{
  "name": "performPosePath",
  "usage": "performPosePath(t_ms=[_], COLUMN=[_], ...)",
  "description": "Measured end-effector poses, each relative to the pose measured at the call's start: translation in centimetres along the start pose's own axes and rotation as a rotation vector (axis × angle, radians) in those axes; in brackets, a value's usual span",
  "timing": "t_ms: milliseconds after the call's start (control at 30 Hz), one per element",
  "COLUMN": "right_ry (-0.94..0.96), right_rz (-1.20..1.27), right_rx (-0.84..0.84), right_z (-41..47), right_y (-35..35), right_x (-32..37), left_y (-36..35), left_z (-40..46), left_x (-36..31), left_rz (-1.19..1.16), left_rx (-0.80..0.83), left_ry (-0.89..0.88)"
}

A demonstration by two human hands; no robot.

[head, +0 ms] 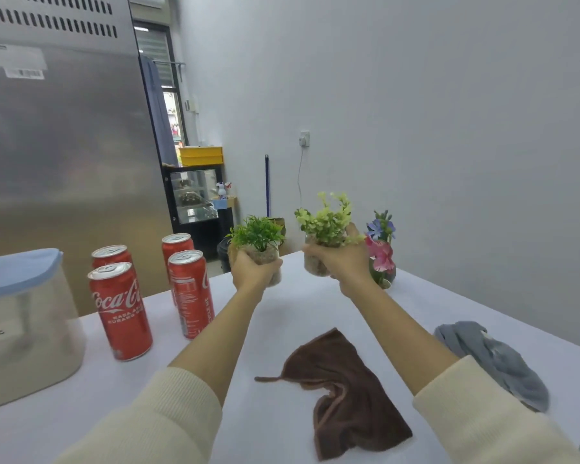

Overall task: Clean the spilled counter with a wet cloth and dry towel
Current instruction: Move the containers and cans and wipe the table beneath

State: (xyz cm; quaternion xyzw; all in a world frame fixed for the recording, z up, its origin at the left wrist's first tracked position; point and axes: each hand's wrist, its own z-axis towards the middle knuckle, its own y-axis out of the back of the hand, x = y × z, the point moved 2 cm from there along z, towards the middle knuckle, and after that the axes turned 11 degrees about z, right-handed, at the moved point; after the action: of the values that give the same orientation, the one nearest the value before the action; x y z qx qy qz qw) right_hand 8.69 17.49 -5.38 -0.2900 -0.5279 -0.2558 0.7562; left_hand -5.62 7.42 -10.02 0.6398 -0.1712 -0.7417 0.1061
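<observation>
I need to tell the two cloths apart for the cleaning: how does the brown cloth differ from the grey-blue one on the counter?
The brown cloth is dark brown; the grey-blue cloth is pale. The brown one lies near the middle of the counter, between the forearms and partly spread; the grey-blue one lies bunched at the right edge. Both lie untouched.

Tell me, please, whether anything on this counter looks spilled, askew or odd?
No spill shows. The brown cloth and grey towel lie crumpled on the counter, unused.
</observation>
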Motion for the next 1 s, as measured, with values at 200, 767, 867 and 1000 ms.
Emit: performPosePath(t_ms=[200, 767, 867, 1000], right_ry=[-0.108, -0.167, -0.203, -0.227], right_rz=[-0.077, -0.439, -0.485, -0.549], right_rx=[0.073, 0.245, 0.268, 0.297], right_z=[-0.3, 1.1, 1.7, 2.0], right_y=[-4.7, -6.3, -6.4, -6.8], right_x=[-5.0, -11.5, -11.9, -12.2], left_y=[1.9, -0.2, -0.1, -0.1], left_z=[0.7, 5.0, 4.8, 3.4], left_x=[3.3, 4.9, 4.8, 4.9], left_rz=[0.024, 0.150, 0.140, 0.152], left_rx=[-0.051, -0.086, -0.057, -0.062], left_ry=[0.057, 0.174, 0.229, 0.221])
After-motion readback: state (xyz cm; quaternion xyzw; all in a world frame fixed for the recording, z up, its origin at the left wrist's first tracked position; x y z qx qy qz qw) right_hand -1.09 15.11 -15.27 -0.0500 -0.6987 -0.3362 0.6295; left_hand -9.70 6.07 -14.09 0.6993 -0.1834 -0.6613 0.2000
